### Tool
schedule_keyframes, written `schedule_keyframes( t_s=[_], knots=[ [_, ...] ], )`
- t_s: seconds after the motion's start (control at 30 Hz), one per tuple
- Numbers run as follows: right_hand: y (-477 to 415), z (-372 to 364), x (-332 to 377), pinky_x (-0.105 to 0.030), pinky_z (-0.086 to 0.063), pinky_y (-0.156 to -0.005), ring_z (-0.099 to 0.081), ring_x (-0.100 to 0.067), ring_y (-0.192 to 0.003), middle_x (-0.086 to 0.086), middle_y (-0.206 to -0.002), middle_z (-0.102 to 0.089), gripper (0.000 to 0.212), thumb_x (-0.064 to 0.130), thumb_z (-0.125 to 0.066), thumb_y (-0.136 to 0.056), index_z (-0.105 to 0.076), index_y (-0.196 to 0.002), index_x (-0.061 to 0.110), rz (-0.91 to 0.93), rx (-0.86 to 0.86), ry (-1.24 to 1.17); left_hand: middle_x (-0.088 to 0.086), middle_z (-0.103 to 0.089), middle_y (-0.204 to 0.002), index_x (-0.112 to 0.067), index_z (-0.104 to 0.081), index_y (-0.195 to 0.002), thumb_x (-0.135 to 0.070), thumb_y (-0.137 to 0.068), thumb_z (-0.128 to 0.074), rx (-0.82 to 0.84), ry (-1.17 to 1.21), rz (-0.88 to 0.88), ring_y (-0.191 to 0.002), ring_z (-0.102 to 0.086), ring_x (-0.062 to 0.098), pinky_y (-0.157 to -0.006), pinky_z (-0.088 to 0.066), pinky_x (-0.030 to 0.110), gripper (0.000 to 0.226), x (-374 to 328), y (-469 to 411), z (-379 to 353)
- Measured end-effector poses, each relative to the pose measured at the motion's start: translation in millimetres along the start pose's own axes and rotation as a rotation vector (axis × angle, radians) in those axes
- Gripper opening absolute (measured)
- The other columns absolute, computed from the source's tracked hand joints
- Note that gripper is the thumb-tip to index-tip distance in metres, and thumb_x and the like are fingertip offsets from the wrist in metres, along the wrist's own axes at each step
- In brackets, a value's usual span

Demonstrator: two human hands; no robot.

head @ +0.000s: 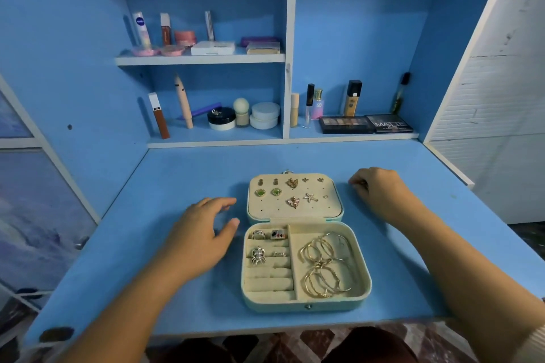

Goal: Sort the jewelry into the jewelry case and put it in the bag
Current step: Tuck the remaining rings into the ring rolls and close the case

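An open mint jewelry case [306, 305] lies flat in the middle of the blue desk [182, 174]. Its lid panel [265, 212] holds several earrings [292, 183]. The lower half has rings [258, 254] in the left slots and gold bangles [324, 265] in the right compartment. My left hand [200, 233] rests open on the desk just left of the case. My right hand [380, 191] is to the right of the lid, fingers curled at the desk surface; a small item may be pinched at its fingertips, too small to tell. No bag is in view.
Shelves behind the desk hold cosmetics: jars [264, 115], tubes [160, 116], a foundation bottle [352, 97] and eyeshadow palettes [365, 124]. An upper shelf [200, 59] carries more boxes and bottles. A white wall stands to the right; the desk's front edge is near my arms.
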State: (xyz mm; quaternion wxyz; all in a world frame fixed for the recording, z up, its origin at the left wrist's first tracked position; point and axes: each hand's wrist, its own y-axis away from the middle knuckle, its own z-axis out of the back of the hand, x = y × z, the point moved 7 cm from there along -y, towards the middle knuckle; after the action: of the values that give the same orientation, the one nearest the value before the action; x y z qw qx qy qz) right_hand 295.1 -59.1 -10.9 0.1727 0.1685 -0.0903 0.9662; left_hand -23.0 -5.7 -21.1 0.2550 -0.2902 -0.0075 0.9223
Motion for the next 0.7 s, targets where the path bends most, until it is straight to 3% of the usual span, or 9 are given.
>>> schedule_keyframes(
  t_s=[0.07,0.13,0.23,0.33,0.5,0.63,0.7],
  knots=[
    [-4,-1,12,-0.023,-0.041,-0.083,-0.058,-0.023,-0.103,-0.006,-0.111,-0.066,0.026,0.007,-0.050,-0.092,-0.066,-0.112,0.012,0.040,-0.025,-0.068,-0.011,-0.063,-0.114,-0.023,-0.061,-0.123,-0.026,-0.093,-0.060,0.000,0.145,0.021,-0.098,-0.060,0.003,-0.076,-0.043,0.010,0.030,-8,-28,7],
    [-8,0,18,-0.019,-0.040,-0.082,-0.060,-0.019,-0.101,-0.001,-0.109,-0.067,0.030,0.004,-0.053,-0.088,-0.067,-0.111,0.015,0.034,-0.059,-0.186,-0.018,-0.063,-0.101,-0.025,-0.064,-0.114,-0.025,-0.095,-0.058,-0.011,0.185,0.002,-0.089,-0.060,-0.004,-0.068,-0.040,0.004,0.021,-21,-61,11],
    [-12,-3,16,-0.017,-0.040,-0.082,-0.060,-0.013,-0.096,0.004,-0.107,-0.068,0.029,0.004,-0.055,-0.089,-0.067,-0.111,0.018,0.030,-0.092,-0.286,-0.021,-0.063,-0.092,-0.030,-0.067,-0.102,-0.025,-0.095,-0.058,0.044,0.169,-0.036,-0.079,-0.057,-0.006,-0.069,-0.041,0.010,0.012,-35,-111,4],
    [-9,-13,17,-0.013,-0.036,-0.081,-0.058,-0.012,-0.095,0.004,-0.108,-0.068,0.026,0.007,-0.055,-0.092,-0.068,-0.112,0.018,0.113,-0.094,-0.236,-0.017,-0.066,-0.090,-0.030,-0.071,-0.095,-0.025,-0.091,-0.066,0.147,0.182,-0.026,-0.081,-0.059,0.003,-0.073,-0.043,0.018,0.008,-39,-152,-12],
    [-12,-17,14,-0.006,-0.030,-0.074,-0.057,-0.018,-0.095,0.007,-0.100,-0.071,0.022,0.008,-0.061,-0.089,-0.072,-0.104,0.019,0.255,-0.139,-0.143,-0.008,-0.069,-0.094,-0.027,-0.072,-0.109,-0.028,-0.078,-0.080,0.444,0.094,-0.073,-0.082,-0.059,0.000,-0.072,-0.041,0.009,0.032,-45,-181,-50],
    [-14,-16,11,-0.005,-0.030,-0.077,-0.055,-0.013,-0.100,0.010,-0.105,-0.069,0.024,0.011,-0.060,-0.090,-0.069,-0.111,0.021,0.256,-0.106,-0.163,-0.008,-0.059,-0.089,-0.031,-0.068,-0.117,-0.024,-0.082,-0.076,0.536,0.009,-0.132,-0.071,-0.052,0.000,-0.066,-0.040,0.006,0.037,-52,-184,-65],
    [-14,-16,12,0.000,-0.030,-0.074,-0.053,-0.010,-0.093,0.011,-0.104,-0.068,0.024,0.012,-0.060,-0.091,-0.068,-0.112,0.022,0.262,-0.096,-0.169,-0.008,-0.058,-0.090,-0.033,-0.069,-0.115,-0.022,-0.084,-0.074,0.548,-0.022,-0.173,-0.070,-0.051,0.001,-0.067,-0.041,0.007,0.033,-55,-184,-68]
  ],
)
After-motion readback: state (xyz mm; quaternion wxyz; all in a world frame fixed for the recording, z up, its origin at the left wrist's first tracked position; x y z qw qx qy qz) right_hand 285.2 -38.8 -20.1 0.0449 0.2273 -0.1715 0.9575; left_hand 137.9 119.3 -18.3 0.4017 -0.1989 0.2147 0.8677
